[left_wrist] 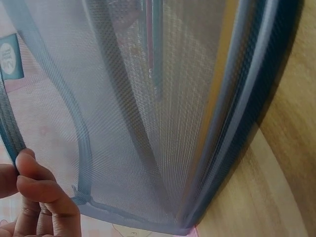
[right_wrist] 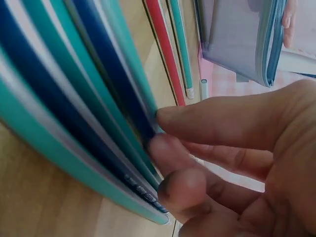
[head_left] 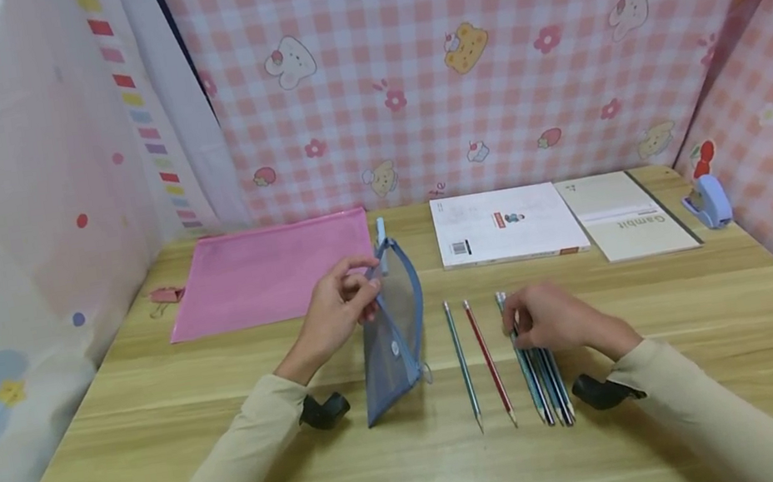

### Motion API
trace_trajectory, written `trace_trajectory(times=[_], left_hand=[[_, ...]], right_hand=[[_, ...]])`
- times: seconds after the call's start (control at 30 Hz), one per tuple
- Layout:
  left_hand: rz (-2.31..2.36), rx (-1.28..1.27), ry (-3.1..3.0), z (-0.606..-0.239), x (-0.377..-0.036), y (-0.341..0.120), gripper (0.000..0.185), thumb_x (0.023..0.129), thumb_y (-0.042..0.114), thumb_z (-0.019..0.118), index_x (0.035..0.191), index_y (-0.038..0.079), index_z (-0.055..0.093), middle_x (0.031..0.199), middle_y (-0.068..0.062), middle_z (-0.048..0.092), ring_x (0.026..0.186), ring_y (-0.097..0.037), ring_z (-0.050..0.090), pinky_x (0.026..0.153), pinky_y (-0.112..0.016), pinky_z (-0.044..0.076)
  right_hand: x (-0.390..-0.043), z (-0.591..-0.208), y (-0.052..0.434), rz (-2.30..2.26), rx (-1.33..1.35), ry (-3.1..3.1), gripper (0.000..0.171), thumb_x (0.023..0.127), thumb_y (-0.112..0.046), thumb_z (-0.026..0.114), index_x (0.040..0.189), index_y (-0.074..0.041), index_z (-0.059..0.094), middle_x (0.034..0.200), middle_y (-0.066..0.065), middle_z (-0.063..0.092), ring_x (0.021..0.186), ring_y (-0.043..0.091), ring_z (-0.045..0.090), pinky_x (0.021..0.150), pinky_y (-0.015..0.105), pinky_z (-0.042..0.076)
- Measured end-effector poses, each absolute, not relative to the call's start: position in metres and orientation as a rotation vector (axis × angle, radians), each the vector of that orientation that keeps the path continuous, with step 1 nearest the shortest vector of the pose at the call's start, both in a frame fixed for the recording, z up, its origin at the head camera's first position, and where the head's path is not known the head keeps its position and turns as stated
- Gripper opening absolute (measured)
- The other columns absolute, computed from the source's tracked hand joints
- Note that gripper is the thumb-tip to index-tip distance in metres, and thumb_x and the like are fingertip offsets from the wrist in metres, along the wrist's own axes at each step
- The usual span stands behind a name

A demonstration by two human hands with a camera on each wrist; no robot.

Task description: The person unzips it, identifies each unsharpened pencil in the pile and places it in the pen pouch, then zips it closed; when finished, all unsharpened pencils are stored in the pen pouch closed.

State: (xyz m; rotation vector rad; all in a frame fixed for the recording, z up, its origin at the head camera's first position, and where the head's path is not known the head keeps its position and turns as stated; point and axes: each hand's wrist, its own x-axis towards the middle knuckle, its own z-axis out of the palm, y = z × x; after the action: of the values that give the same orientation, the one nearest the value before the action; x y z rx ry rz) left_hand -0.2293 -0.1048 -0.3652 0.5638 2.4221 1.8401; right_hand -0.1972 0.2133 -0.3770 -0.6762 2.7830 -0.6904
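On the wooden table (head_left: pixel 423 471), the left hand (head_left: pixel 334 313) pinches the top edge of a blue mesh pouch (head_left: pixel 395 334) between thumb and fingers, holding it upright on its lower edge near the table's centre; the left wrist view shows the fingertips (left_wrist: pixel 34 185) clamped on the pouch's bound rim, with the mesh spread open in front of the lens. At about 3 o'clock from the pouch, the right hand (head_left: pixel 558 319) rests on a bundle of blue and teal pencils (head_left: pixel 547 384), its fingers curled around them near their far ends; the right wrist view shows thumb and fingertips (right_wrist: pixel 177 148) pressed against the pencil shafts. The pencils lie on the table with their tips pointing toward 6 o'clock. Between the pouch and the bundle lie two single pencils, a teal pencil (head_left: pixel 462 364) and a red pencil (head_left: pixel 488 361), side by side and apart from each other, both untouched. The two hands are well apart, each clamped on its own thing. At 11 o'clock from the pouch a pink zip folder (head_left: pixel 270 272) lies flat, with a pink binder clip (head_left: pixel 164 296) just beside its left edge. At 1 o'clock lie a white booklet (head_left: pixel 505 224) and a beige notebook (head_left: pixel 621 214), edges touching, and a small blue hole punch (head_left: pixel 707 202) stands farther right by the checked curtain (head_left: pixel 478 49).
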Motion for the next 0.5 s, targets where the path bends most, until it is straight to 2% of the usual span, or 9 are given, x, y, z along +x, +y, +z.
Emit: trace_trajectory(times=[0.23, 0.5], left_hand=[[1.836, 0.56, 2.413, -0.366, -0.229, -0.105, 0.034, 0.1, 0.01, 0.059, 0.133, 0.006, 0.055, 0.079, -0.002, 0.065, 0.063, -0.013, 0.059, 0.058, -0.03, 0.054], [1.844, 0.579, 2.409, -0.366, -0.23, -0.105, 0.034, 0.1, 0.01, 0.059, 0.134, 0.006, 0.055, 0.075, 0.003, 0.064, 0.06, -0.012, 0.058, 0.056, -0.028, 0.053]], right_hand=[[-0.197, -0.377, 0.209, -0.648, -0.643, 2.773, 0.016, 0.079, -0.003, 0.08, 0.083, -0.012, 0.068, 0.073, -0.002, 0.068, 0.067, 0.008, 0.06, 0.064, 0.025, 0.049], [-0.192, -0.376, 0.194, -0.513, -0.605, 2.903, 0.015, 0.076, -0.009, 0.082, 0.078, -0.015, 0.068, 0.074, -0.001, 0.066, 0.061, 0.01, 0.055, 0.058, 0.024, 0.043]])
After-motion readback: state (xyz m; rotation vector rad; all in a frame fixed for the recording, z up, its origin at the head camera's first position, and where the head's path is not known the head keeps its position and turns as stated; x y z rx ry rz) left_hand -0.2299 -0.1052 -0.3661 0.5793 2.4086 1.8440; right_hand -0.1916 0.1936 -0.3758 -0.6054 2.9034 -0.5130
